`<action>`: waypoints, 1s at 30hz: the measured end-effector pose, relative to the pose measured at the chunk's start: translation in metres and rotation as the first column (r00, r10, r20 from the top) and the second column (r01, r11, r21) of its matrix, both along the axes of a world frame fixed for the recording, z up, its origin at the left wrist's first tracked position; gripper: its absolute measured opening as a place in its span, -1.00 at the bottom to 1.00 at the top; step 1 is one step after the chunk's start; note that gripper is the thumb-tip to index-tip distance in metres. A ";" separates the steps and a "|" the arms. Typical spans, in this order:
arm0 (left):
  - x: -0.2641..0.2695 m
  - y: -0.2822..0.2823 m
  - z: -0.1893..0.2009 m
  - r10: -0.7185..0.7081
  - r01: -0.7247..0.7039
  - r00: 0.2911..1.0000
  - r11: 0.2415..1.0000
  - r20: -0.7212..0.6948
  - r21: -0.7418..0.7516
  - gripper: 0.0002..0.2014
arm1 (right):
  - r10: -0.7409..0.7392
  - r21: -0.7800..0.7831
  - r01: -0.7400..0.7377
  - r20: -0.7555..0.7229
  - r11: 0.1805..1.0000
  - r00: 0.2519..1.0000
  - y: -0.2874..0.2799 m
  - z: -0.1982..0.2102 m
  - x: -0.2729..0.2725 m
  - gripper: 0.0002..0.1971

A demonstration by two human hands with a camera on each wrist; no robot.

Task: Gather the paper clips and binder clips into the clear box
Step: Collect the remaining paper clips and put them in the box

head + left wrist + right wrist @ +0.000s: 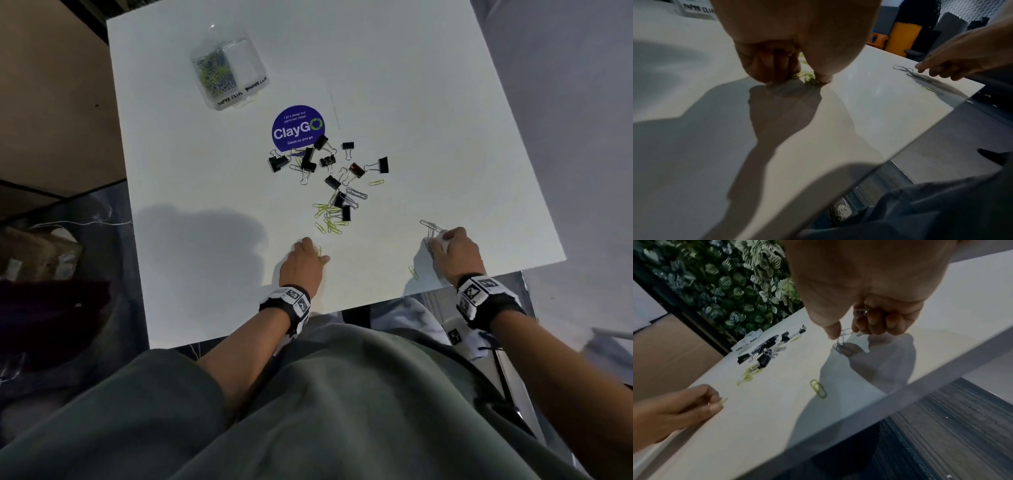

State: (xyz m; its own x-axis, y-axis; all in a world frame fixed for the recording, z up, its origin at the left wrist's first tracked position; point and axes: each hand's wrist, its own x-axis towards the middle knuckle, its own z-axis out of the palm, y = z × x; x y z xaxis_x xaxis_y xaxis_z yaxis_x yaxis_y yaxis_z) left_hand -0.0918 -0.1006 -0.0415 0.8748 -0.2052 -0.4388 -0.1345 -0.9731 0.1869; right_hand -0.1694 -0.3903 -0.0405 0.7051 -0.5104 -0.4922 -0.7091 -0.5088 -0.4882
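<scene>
A clear box (228, 70) with two labelled compartments stands at the far left of the white table (428, 102); its left compartment holds paper clips. Black binder clips (342, 164) and yellow paper clips (327, 219) lie scattered mid-table. My left hand (317, 251) pinches yellow paper clips (807, 78) against the table near the front edge. My right hand (440, 240) pinches silver paper clips (844, 335) at the front right, some more tucked in its curled fingers. One silver clip (428, 224) lies just beyond it.
A round purple ClayGo sticker (298, 127) is stuck on the table between box and pile. A single yellow clip (413, 272) lies near the front edge left of my right hand. A leafy wall (725, 280) stands behind the table.
</scene>
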 end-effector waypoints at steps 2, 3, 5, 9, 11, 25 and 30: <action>-0.001 -0.004 -0.002 -0.049 0.049 0.999 0.998 0.022 -0.034 -0.65 | 0.034 -0.051 -0.035 -0.030 0.998 0.999 0.001 -0.004 0.000 -0.54; 0.000 -0.004 -0.002 -0.061 0.063 0.998 0.997 0.033 -0.048 -0.69 | 0.049 -0.068 -0.051 -0.041 0.996 0.998 0.002 -0.006 0.000 -0.53; 0.003 -0.003 -0.004 -0.091 0.094 0.994 0.994 0.053 -0.047 -0.73 | 0.079 -0.087 -0.082 -0.045 0.993 0.996 0.003 -0.009 0.001 -0.56; 0.006 -0.002 -0.003 -0.190 0.189 0.980 0.982 0.061 0.018 -0.72 | 0.207 -0.122 -0.204 0.017 0.971 0.978 0.006 -0.014 0.002 -0.76; 0.007 -0.001 -0.002 -0.203 0.202 0.978 0.979 0.051 0.026 -0.74 | 0.233 -0.113 -0.227 0.036 0.967 0.972 0.006 -0.015 0.002 -0.79; 0.038 0.016 0.007 0.113 -0.167 0.980 0.913 -0.162 -0.372 -0.82 | 0.053 0.110 -0.086 0.271 0.990 0.961 -0.030 0.008 0.028 -0.55; 0.043 0.013 0.010 0.169 -0.312 0.936 0.804 -0.310 -0.506 -0.77 | -0.024 0.307 -0.040 0.200 0.951 0.980 -0.031 0.012 0.027 -0.62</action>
State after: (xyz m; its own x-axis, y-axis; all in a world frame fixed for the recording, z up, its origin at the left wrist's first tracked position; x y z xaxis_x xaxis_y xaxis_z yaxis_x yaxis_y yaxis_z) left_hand -0.0490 -0.0873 -0.0315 0.8108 -0.2676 -0.5205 0.2087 -0.6986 0.6843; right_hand -0.1426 -0.4215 -0.0285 0.8081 -0.3503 -0.4736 -0.5781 -0.3166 -0.7521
